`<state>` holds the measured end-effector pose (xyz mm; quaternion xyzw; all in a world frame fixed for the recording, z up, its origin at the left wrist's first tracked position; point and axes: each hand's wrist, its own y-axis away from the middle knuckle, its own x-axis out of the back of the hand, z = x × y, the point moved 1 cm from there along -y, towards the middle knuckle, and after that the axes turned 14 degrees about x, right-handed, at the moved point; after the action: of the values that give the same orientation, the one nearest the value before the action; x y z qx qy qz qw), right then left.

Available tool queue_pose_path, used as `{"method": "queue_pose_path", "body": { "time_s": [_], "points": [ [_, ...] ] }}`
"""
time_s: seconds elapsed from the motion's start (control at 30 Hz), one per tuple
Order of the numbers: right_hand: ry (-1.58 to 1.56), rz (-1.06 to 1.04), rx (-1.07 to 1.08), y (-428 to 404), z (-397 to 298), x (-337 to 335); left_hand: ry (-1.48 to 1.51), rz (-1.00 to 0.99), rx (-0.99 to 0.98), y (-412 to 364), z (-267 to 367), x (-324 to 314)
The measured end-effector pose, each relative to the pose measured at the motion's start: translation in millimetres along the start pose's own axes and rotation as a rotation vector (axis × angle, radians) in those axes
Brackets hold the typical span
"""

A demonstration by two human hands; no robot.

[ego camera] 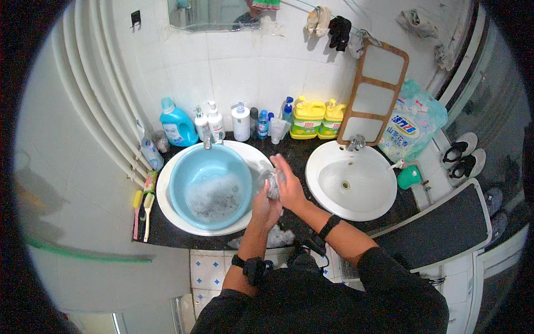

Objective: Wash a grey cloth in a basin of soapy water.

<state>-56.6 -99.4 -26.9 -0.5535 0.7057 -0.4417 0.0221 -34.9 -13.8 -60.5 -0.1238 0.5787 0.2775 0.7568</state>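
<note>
A bunched, wet grey cloth point(273, 185), possibly a sock, is between my two hands above the gap between the basins. My left hand point(266, 208) grips it from below and the left. Against its right side presses my right hand point(291, 188), fingers stretched upward. Just left of my hands, a light-blue plastic basin point(173, 188) rests inside the left white washbasin point(265, 160). Foamy, greyish water point(217, 194) partly covers its bottom. Another wet, sudsy pale cloth point(278, 237) lies at the counter's front edge, partly hidden by my left forearm.
Several bottles line the wall, including a blue detergent bottle point(177, 125) and a yellow jug point(308, 119). A second washbasin point(329, 183) is at right, with a wood-framed panel point(373, 94) leaning behind it. Two brushes point(147, 217) lie at the left edge of the black countertop point(292, 146).
</note>
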Motion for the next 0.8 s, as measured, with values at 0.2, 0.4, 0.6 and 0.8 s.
{"method": "queue_pose_path", "body": {
  "time_s": [0.2,0.4,0.6,0.8],
  "points": [
    [0.101,-0.005,0.011,17,-11,-25,0.139,-0.219,0.057,0,14,27],
    [0.001,0.142,-0.195,-4,5,-24,0.006,-0.013,0.064,14,19,-3],
    [0.113,0.092,0.133,16,2,-56,0.083,0.13,-0.171,0,27,24],
    [-0.192,-0.066,-0.627,1,52,-34,-0.152,0.204,-0.124,-3,8,14]
  ]
}}
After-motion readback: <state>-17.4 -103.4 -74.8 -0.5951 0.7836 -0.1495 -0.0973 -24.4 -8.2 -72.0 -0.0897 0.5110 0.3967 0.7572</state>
